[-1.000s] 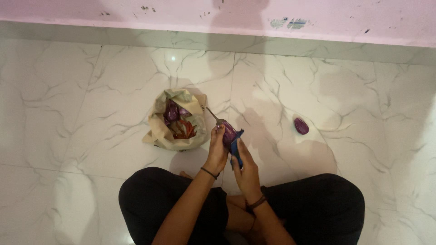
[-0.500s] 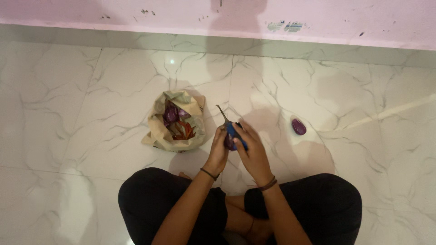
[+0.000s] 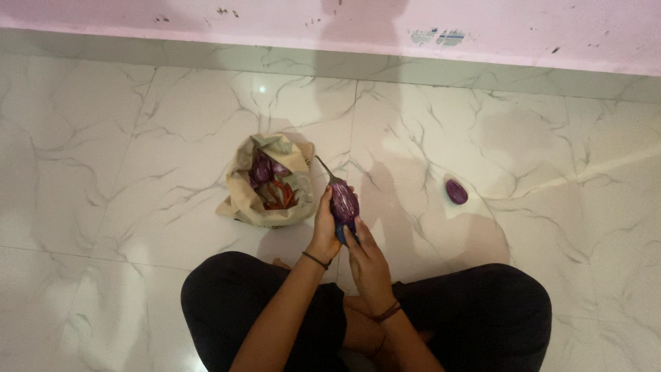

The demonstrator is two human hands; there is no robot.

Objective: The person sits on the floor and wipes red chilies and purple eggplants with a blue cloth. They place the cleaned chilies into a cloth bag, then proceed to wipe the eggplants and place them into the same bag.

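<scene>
The white marble-patterned floor (image 3: 138, 158) is glossy, veined grey, and meets a pale pink wall (image 3: 206, 17) at the far edge. The person sits cross-legged on it in black trousers. Ahead of the left knee lies a crumpled beige paper bag (image 3: 237, 200), mouth open, with more purple brinjals and something red and stringy inside. Half a second ago the right hand (image 3: 368, 258) lay over the brinjal (image 3: 344, 200) with the blue tool across it; now that hand has dropped beneath, and the whole smooth, striped purple fruit shows, stalk pointing away. This suggests one stroke has ended and the fruit has been turned. The left hand (image 3: 323, 231) is clamped around the brinjal's near side; the right hand's grip closes on the blue-handled tool (image 3: 342, 234), mostly hidden. A small purple piece (image 3: 456, 191) lies well apart on the right.
</scene>
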